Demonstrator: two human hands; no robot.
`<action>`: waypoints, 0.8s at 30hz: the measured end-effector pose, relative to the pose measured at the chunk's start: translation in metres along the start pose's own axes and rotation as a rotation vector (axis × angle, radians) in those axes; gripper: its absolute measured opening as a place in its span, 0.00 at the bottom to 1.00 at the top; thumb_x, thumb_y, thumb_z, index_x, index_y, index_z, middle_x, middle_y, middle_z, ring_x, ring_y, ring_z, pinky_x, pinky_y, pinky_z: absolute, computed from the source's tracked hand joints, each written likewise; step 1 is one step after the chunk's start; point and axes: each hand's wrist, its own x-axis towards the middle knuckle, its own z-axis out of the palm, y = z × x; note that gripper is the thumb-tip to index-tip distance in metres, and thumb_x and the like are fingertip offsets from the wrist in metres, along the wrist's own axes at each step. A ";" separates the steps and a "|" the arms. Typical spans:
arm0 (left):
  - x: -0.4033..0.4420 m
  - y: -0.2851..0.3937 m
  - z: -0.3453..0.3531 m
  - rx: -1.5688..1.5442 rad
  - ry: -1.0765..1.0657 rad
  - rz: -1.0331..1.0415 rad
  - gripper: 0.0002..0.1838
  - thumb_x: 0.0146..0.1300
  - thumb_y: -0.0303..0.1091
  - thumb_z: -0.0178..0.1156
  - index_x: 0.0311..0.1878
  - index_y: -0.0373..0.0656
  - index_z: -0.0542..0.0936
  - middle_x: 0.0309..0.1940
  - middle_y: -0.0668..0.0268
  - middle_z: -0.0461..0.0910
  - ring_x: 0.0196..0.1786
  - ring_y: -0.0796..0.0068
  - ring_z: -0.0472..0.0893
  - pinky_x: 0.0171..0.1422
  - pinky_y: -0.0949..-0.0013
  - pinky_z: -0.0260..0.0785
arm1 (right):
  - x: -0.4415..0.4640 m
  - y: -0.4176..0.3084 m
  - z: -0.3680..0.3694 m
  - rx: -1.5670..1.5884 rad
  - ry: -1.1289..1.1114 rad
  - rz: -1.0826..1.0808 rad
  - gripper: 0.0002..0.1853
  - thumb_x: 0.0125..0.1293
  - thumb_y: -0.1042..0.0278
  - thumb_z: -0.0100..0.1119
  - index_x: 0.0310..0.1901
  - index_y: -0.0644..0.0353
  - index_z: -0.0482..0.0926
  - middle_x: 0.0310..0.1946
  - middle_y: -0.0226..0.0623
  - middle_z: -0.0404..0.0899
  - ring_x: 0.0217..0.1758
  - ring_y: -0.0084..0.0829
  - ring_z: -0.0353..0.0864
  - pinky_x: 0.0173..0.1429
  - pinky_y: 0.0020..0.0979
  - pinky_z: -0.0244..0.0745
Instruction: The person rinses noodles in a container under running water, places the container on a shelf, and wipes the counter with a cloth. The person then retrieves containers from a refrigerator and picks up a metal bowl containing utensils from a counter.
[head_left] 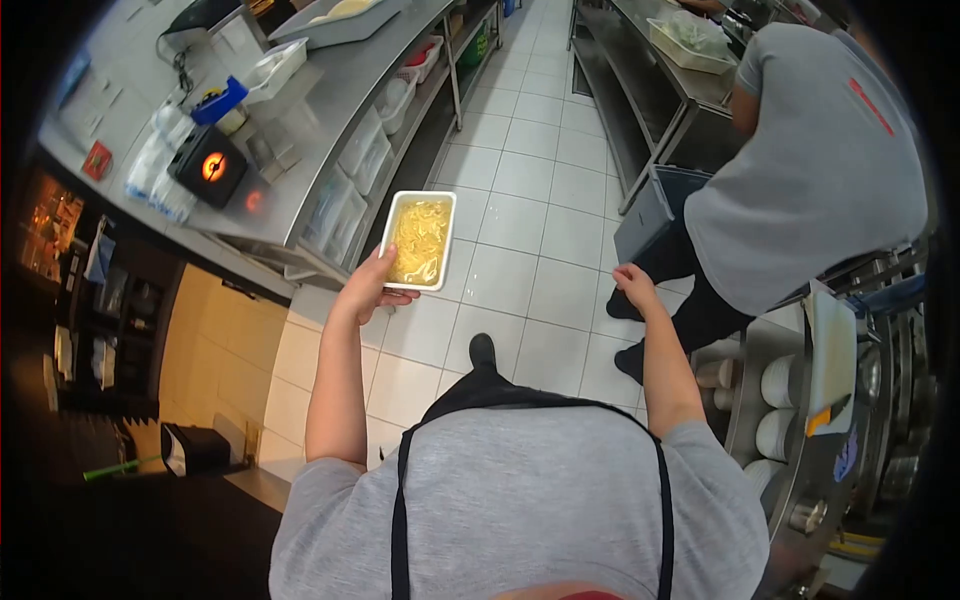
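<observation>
My left hand [372,287] grips the lower left side of a white rectangular container [450,215], thumb over the rim and fingers beneath. A yellow, shredded-looking food in liquid [420,240] fills the container, which is held out over the tiled floor. Out to the right, my right hand [634,283] hangs in the air with its fingers curled together. It is near a grey bin, and whether anything small is between its fingers is hidden.
A steel counter [330,95] with shelves runs along the left. At the right, a person in a grey shirt [810,170] leans over another counter beside the grey bin [645,210]. Stacked white bowls [778,380] stand on a shelf at lower right.
</observation>
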 end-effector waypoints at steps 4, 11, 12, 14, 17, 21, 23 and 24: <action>0.085 0.051 -0.044 0.024 0.103 -0.028 0.23 0.67 0.53 0.39 0.53 0.45 0.63 0.36 0.63 0.78 0.30 0.73 0.80 0.35 0.71 0.75 | 0.070 0.021 0.039 -0.146 -0.276 0.147 0.15 0.57 0.54 0.56 0.39 0.56 0.77 0.29 0.33 0.79 0.31 0.25 0.76 0.39 0.29 0.71; 0.251 0.142 -0.122 0.080 0.164 0.011 0.22 0.66 0.53 0.39 0.52 0.46 0.66 0.35 0.66 0.79 0.30 0.75 0.80 0.34 0.72 0.73 | 0.022 0.183 0.022 0.309 -0.075 0.674 0.13 0.55 0.59 0.55 0.26 0.62 0.77 0.19 0.35 0.74 0.17 0.30 0.71 0.20 0.36 0.63; 0.276 0.153 -0.132 0.091 0.188 0.030 0.22 0.67 0.53 0.39 0.52 0.47 0.65 0.36 0.66 0.78 0.31 0.75 0.80 0.35 0.72 0.73 | 0.010 0.191 0.005 0.157 -0.140 0.820 0.13 0.55 0.58 0.55 0.27 0.62 0.77 0.19 0.36 0.75 0.18 0.31 0.71 0.21 0.36 0.63; 0.328 0.172 -0.150 0.065 0.236 0.017 0.22 0.67 0.53 0.38 0.54 0.47 0.65 0.37 0.66 0.78 0.33 0.75 0.80 0.37 0.70 0.73 | 0.012 0.160 -0.021 -0.136 -0.336 1.025 0.14 0.55 0.58 0.55 0.27 0.62 0.77 0.20 0.37 0.75 0.20 0.31 0.72 0.23 0.36 0.65; 0.391 0.200 -0.171 0.083 0.267 0.062 0.23 0.67 0.53 0.38 0.57 0.48 0.64 0.38 0.67 0.78 0.36 0.74 0.79 0.41 0.68 0.72 | 0.077 0.147 -0.029 -0.241 -0.457 1.059 0.15 0.56 0.57 0.54 0.28 0.62 0.77 0.22 0.38 0.76 0.23 0.32 0.74 0.26 0.36 0.66; 0.477 0.241 -0.192 0.061 0.386 0.002 0.23 0.67 0.53 0.38 0.56 0.47 0.64 0.38 0.66 0.78 0.35 0.73 0.79 0.41 0.67 0.72 | 0.254 0.135 -0.026 -0.363 -0.534 0.920 0.16 0.56 0.55 0.54 0.29 0.62 0.78 0.24 0.40 0.77 0.26 0.33 0.75 0.30 0.35 0.68; 0.522 0.256 -0.206 0.060 0.395 0.016 0.23 0.67 0.52 0.38 0.57 0.47 0.64 0.38 0.65 0.77 0.36 0.73 0.79 0.40 0.67 0.72 | 0.380 0.118 -0.014 -0.421 -0.464 0.723 0.17 0.56 0.54 0.54 0.30 0.63 0.78 0.25 0.41 0.78 0.28 0.34 0.76 0.32 0.35 0.70; 0.537 0.258 -0.215 0.067 0.393 0.035 0.23 0.67 0.52 0.39 0.57 0.46 0.64 0.39 0.64 0.77 0.36 0.72 0.79 0.40 0.67 0.73 | 0.442 0.100 -0.004 -0.426 -0.411 0.613 0.17 0.57 0.54 0.54 0.30 0.63 0.78 0.25 0.42 0.78 0.29 0.34 0.77 0.33 0.35 0.70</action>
